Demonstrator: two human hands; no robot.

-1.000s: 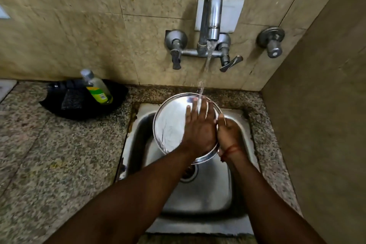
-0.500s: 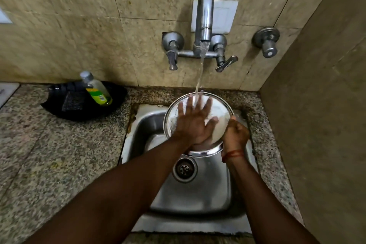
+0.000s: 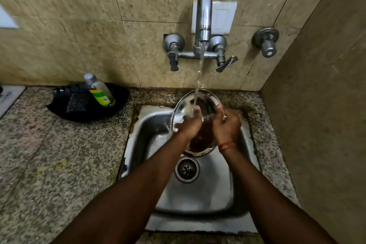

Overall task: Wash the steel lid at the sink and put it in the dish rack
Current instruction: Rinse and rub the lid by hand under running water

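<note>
Left hand (image 3: 188, 123) fingers curled on steel lid (image 3: 202, 136) face, under water stream (image 3: 199, 77). Right hand (image 3: 226, 125) grips lid's right rim. Lid tilted above sink (image 3: 208, 190) basin, below tap (image 3: 204, 14). Soap bottle (image 3: 100, 90) on counter (image 3: 39, 154), left.

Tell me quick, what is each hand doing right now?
Left hand: on the lid under the running water; grip cannot be told.
Right hand: closed on the lid's right rim, holding it.

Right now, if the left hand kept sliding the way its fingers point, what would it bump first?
Probably nothing new: the left hand already lies on the steel lid. Beyond its rim stands the tiled wall; depth is unclear.
</note>
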